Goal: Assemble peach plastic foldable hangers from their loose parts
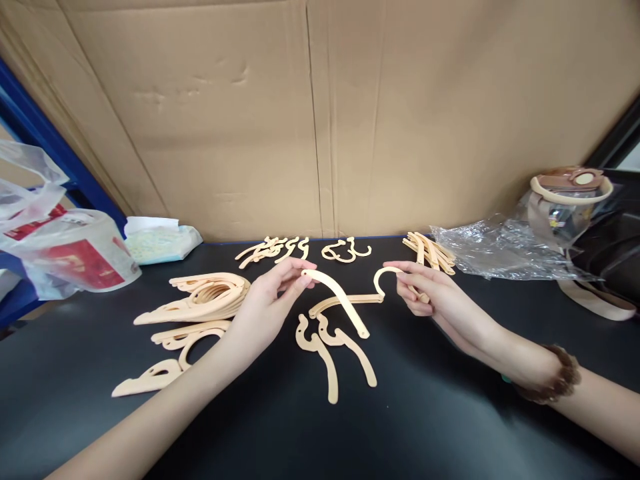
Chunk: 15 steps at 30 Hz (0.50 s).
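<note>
Head: left fingers (296,265) pinched strip (338,293), right fingers (419,271) held hook (377,281).
Hangers (200,310): lay stacked, seemingly finished.
Loose parts (330,371): lay centrally, apparently unjoined.

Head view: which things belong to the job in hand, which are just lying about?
Likely job:
curved strip in left hand
hook in right hand
grooved strip
two hooked arms, centre
stacked pieces at left
small parts and piled strips at back

Likely just lying about:
plastic bag
packet
crumpled clear plastic
clear bottle

Head feed | I see left hand (273,290) pinching curved strip (342,297), centre | right hand (434,293) holding hook (377,280), centre-right | bottle (567,217), far right
</note>
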Tool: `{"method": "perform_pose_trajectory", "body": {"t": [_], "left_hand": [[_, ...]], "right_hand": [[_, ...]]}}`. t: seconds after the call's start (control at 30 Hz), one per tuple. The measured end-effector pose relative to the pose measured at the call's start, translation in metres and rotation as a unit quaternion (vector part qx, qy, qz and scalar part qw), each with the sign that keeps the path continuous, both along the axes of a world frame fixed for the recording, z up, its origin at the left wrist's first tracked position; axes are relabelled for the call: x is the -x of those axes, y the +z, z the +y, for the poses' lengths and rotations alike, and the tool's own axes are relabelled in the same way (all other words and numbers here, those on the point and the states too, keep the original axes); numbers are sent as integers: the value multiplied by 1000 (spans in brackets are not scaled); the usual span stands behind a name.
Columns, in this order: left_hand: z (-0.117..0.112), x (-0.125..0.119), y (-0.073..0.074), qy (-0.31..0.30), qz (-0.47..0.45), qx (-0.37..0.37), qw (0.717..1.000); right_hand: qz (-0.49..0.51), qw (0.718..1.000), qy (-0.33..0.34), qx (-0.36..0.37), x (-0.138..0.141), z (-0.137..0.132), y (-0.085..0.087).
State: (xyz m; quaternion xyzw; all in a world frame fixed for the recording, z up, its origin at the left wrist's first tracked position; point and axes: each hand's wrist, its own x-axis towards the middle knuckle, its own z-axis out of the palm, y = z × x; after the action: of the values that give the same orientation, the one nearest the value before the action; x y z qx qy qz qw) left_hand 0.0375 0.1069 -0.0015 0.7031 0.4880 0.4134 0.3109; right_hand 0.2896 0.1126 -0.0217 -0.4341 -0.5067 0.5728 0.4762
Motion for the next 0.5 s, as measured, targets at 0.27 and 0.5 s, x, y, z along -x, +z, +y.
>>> {"method": "perform_pose_trajectory", "body": {"t": [0.27, 0.5], "left_hand": [[-4, 1, 15, 29, -215, 112, 970], [-12, -8, 23, 6, -206, 259, 944]], "right_hand": [[-21, 999, 32, -37, 3, -5, 3], [-72, 994, 60, -46, 2, -9, 5]]}}
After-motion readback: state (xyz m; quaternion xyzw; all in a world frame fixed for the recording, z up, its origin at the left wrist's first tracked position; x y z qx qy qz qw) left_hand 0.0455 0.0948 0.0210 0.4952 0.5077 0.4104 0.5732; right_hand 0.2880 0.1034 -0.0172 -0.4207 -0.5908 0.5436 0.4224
